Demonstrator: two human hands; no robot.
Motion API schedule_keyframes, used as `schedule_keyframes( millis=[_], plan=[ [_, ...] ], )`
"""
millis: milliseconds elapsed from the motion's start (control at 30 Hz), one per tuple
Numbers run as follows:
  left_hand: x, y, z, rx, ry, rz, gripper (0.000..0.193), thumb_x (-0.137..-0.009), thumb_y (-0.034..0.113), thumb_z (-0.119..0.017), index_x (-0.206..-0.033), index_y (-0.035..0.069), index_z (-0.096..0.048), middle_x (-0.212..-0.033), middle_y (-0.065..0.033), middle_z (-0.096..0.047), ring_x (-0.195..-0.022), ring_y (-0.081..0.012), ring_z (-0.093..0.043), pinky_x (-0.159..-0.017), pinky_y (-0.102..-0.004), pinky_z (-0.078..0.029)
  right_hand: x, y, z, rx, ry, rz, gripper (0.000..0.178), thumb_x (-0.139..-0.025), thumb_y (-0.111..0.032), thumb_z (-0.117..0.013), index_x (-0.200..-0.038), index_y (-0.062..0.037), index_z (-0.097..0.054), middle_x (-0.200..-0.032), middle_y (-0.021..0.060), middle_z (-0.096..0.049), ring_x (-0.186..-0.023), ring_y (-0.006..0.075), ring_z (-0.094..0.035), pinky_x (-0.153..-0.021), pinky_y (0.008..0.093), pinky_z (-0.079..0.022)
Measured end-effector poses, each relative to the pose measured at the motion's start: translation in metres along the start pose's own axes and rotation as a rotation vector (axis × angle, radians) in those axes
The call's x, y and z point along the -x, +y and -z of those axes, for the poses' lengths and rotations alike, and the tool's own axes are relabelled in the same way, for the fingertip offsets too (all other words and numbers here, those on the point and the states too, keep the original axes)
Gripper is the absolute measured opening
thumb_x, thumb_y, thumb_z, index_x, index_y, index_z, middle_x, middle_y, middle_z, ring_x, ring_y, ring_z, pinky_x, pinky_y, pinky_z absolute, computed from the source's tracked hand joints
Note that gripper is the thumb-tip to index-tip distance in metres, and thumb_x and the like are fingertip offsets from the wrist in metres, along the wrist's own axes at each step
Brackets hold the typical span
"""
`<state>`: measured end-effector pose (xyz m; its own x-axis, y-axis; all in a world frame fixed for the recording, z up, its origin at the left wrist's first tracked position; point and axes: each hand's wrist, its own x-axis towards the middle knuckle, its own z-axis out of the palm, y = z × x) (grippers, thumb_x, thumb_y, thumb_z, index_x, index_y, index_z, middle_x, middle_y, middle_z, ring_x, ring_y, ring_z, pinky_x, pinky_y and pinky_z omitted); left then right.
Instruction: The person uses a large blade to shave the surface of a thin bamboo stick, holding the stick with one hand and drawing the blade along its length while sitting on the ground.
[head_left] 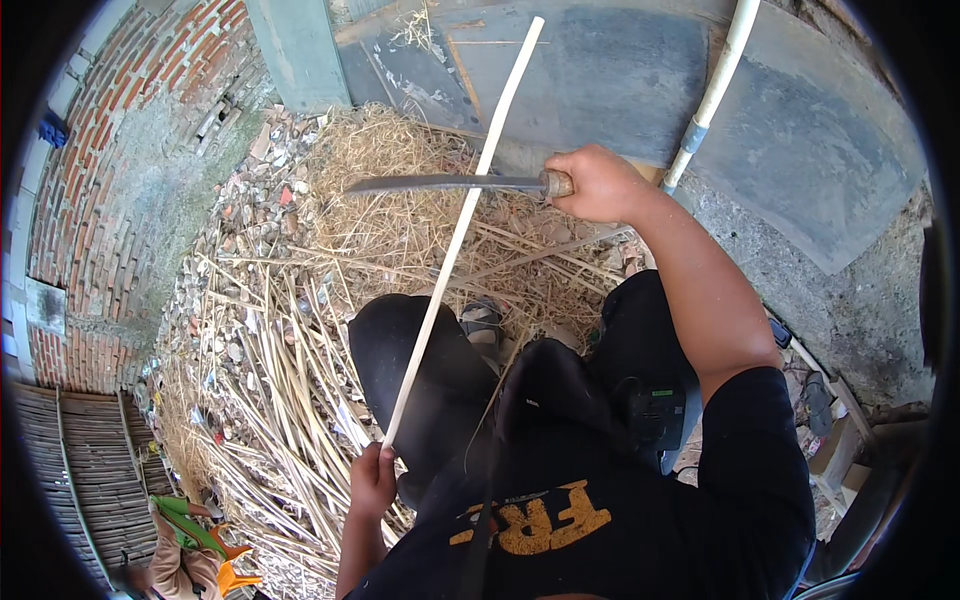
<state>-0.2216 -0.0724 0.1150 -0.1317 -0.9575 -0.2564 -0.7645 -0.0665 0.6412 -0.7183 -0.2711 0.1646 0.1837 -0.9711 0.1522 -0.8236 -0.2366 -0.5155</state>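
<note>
My left hand [373, 482] is closed around the lower end of a long, pale bamboo strip [440, 280]. The strip slants up and away past my left knee, with a slight bend near its far end. In my right hand [597, 183] is the short wooden handle of a machete [420, 184]. Its dark blade points left and lies across the upper part of the strip, seemingly against it. Below the blade, a heap of curly shavings [370, 160] covers the ground.
Many split bamboo strips [290, 380] lie on rubble to my left. Grey panels [620, 80] and a pale pipe [715, 90] stand ahead; a brick wall [90, 220] rises at far left. Another person [185, 560] is at lower left. A sandal [817, 402] lies at right.
</note>
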Motion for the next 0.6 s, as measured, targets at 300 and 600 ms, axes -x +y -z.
schedule_keyframes(
  millis=[300, 600],
  plan=[
    [-0.001, 0.008, 0.002, -0.007, 0.010, 0.025, 0.039, -0.105, 0.034, -0.048, -0.086, 0.001, -0.057, -0.067, -0.0073, -0.056, -0.065, -0.0149, -0.052, -0.061, -0.0343, -0.042, -0.001, -0.041, -0.013, 0.156, -0.127, 0.236, 0.026, -0.071, -0.012, -0.067, -0.096, -0.0165, -0.070, -0.073, 0.0137, -0.066, -0.074, 0.0352, -0.067, -0.067, 0.0499, -0.051],
    [-0.006, 0.006, -0.001, 0.065, 0.034, -0.032, 0.034, -0.103, 0.026, -0.055, -0.081, 0.000, -0.056, -0.059, -0.0026, -0.050, -0.060, -0.0102, -0.043, -0.055, -0.0321, -0.040, -0.004, -0.019, -0.006, 0.063, 0.002, 0.076, 0.015, -0.076, -0.016, -0.068, -0.091, -0.0129, -0.068, -0.074, 0.0102, -0.067, -0.075, 0.0328, -0.068, -0.069, 0.0461, -0.055]
  ],
)
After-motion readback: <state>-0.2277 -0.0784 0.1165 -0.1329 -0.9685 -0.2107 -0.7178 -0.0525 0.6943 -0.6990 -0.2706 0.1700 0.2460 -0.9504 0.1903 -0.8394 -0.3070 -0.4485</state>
